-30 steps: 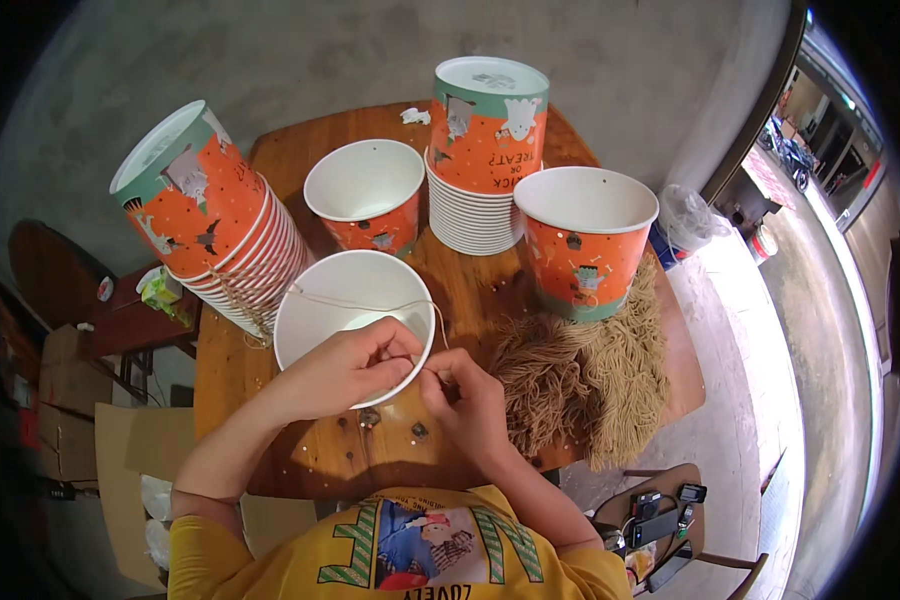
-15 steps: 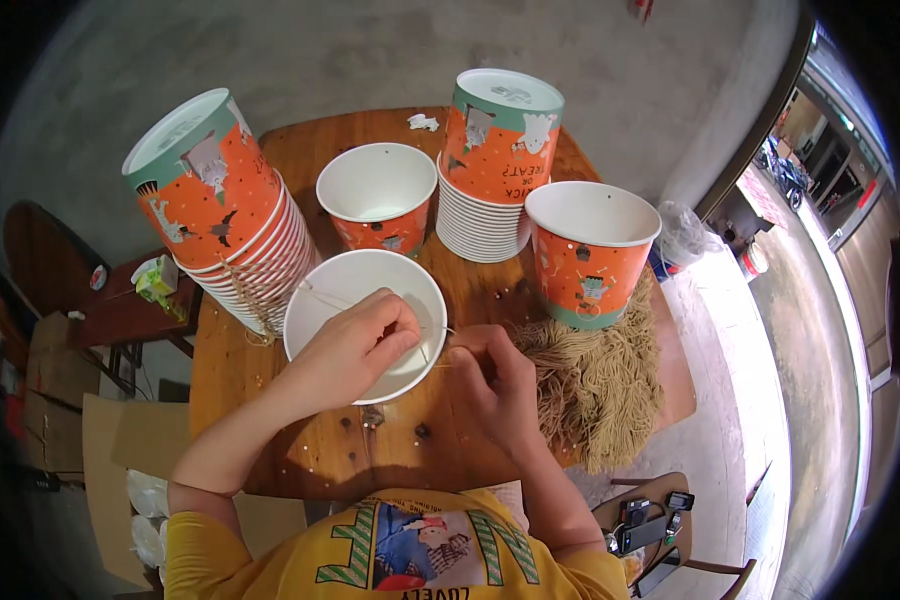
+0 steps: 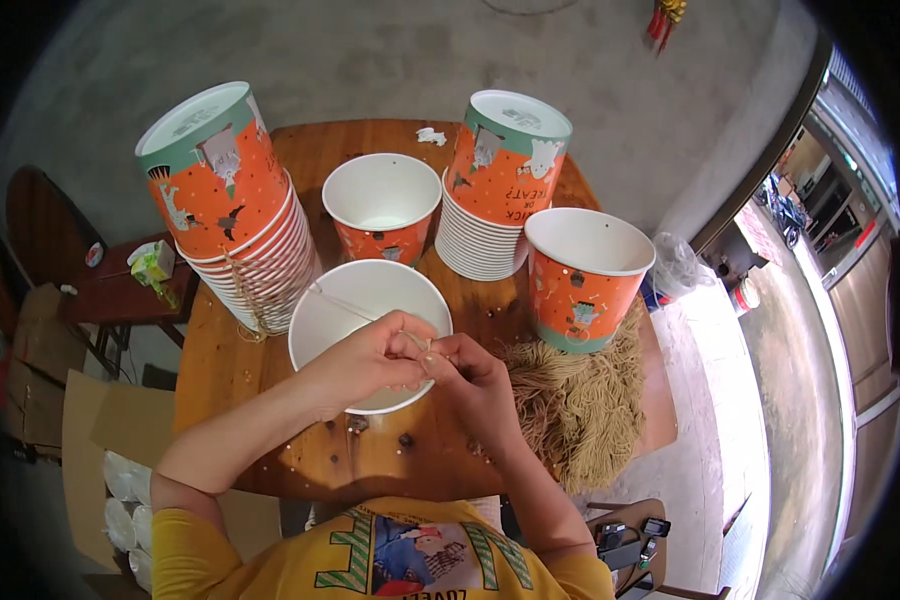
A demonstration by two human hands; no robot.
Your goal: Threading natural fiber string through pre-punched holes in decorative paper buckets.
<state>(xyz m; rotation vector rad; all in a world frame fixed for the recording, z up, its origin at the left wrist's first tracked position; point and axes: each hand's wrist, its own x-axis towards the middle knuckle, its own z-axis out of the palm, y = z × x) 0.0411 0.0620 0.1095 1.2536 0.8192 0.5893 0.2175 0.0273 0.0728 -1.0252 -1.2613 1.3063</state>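
Observation:
A paper bucket [image 3: 394,283] with a white inside stands before me, its mouth facing up. Over its near right rim my left hand [image 3: 375,360] and my right hand [image 3: 473,388] meet, fingertips pinched together. A thin pale cord [image 3: 342,303] runs from the far left of the bucket's mouth to my left fingers, and both hands grip it. The exact spot where the fingertips press is partly hidden. Just right of my right hand lies a large bundle of tan cord [image 3: 585,410], with an orange paper bucket [image 3: 583,300] upright on top of it.
Upside-down stacks of orange buckets rise at the left [image 3: 215,170] and the back [image 3: 510,160]. Between them stands an upright bucket [image 3: 380,235]. Cords hang on the left stack's rims. Crumpled white paper [image 3: 430,136] lies at the wooden table's [image 3: 305,150] far edge.
My hands have come together; they were apart with cord ends between them. The right hand has moved left to meet the left fingers. The whole view has shifted slightly.

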